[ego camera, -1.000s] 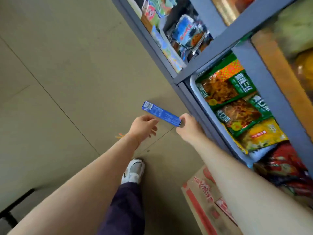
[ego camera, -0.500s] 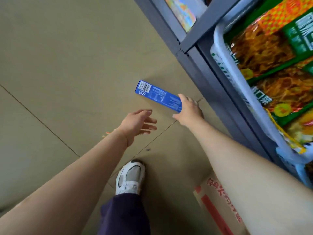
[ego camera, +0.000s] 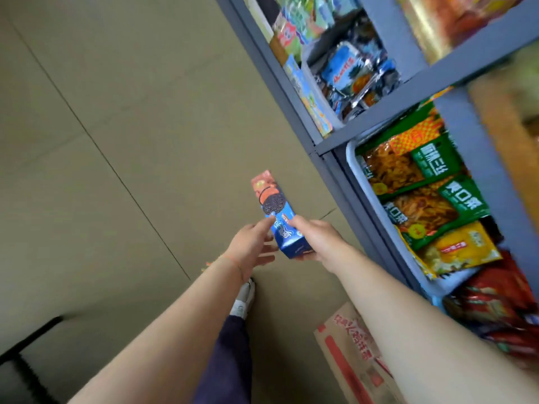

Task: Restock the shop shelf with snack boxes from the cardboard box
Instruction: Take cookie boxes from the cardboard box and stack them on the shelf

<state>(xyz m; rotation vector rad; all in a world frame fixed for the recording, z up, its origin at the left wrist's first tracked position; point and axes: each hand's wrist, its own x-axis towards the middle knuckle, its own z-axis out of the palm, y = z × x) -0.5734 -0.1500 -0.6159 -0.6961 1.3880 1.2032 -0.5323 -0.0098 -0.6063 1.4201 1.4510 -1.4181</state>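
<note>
A long blue snack box (ego camera: 272,205) with a dark cookie printed on it points up and away over the floor. My right hand (ego camera: 316,239) grips its near end, fingers curled round it. My left hand (ego camera: 250,247) sits at the box's left side, fingers fairly straight and touching it. The grey metal shop shelf (ego camera: 326,147) stands to the right, packed with snack bags. The cardboard box (ego camera: 353,354) with red print lies on the floor at the lower right, partly hidden under my right forearm.
A white basket (ego camera: 376,211) on the lower shelf holds green and yellow snack bags. The shelf above carries blue bags (ego camera: 347,74) and flat colourful boxes. My white shoe (ego camera: 243,298) stands on the tan floor. A black frame (ego camera: 26,354) sits at the lower left.
The box has turned from lying sideways with its barcode face showing to pointing up with its cookie face showing. My left hand has come back against it. The view tilted up toward the shelf.
</note>
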